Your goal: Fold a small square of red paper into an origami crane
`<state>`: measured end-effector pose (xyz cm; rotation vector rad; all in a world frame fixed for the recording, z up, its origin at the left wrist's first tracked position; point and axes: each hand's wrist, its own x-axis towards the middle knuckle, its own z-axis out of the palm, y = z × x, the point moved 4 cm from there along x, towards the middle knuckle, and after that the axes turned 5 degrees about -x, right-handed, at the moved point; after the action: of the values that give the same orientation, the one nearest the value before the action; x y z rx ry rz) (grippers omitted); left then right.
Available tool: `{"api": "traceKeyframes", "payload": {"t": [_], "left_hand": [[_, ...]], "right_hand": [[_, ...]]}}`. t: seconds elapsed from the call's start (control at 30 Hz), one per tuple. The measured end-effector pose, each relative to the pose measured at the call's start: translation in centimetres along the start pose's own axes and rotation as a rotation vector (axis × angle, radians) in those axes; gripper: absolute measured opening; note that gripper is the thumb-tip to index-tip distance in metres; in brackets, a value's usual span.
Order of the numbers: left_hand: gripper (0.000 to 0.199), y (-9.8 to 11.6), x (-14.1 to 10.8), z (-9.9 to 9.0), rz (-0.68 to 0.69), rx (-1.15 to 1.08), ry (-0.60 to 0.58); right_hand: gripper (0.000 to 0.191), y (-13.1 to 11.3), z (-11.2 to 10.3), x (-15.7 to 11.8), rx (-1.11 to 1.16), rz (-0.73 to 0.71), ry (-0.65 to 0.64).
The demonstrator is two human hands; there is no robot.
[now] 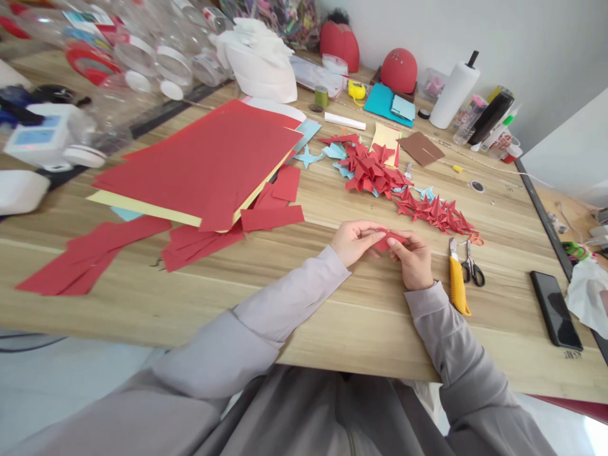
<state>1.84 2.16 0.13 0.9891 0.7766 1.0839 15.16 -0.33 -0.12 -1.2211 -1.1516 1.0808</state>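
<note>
A wooden table (361,329) holds red paper sheets (194,164), origami stars (370,171) and scissors (472,266).

A yellow utility knife (457,282) lies just beside a pair of scissors (472,266) on the wooden tabletop (361,335), and a black smartphone (555,310) lies farther right, near a crumpled white plastic bag (589,294). Toward the back stand a white paper towel roll (453,95) on its holder and a yellow tape measure (356,90); clear plastic jars (161,57) crowd the far left.
</note>
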Motion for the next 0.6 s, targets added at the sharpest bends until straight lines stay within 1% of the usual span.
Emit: {"api": "traceKeyframes", "payload": {"t": [0.07, 0.2, 0.37, 0.6], "left_hand": [[0.039, 0.05, 0.0, -0.1, 0.03, 0.017, 0.031], [0.036, 0.27, -0.1, -0.17, 0.028, 0.032, 0.066], [0.032, 0.55, -0.18, -0.09, 0.035, 0.036, 0.063], [0.025, 0.58, -0.27, -0.07, 0.065, 0.105, 0.049]], "right_hand": [[0.022, -0.1, 0.1, -0.05, 0.007, -0.027, -0.007], [0.019, -0.17, 0.18, -0.08, 0.0, -0.045, -0.016], [0.02, 0.05, -0.04, -0.04, -0.054, -0.023, 0.016], [0.018, -0.1, -0.07, -0.05, -0.068, -0.048, -0.006]]}}
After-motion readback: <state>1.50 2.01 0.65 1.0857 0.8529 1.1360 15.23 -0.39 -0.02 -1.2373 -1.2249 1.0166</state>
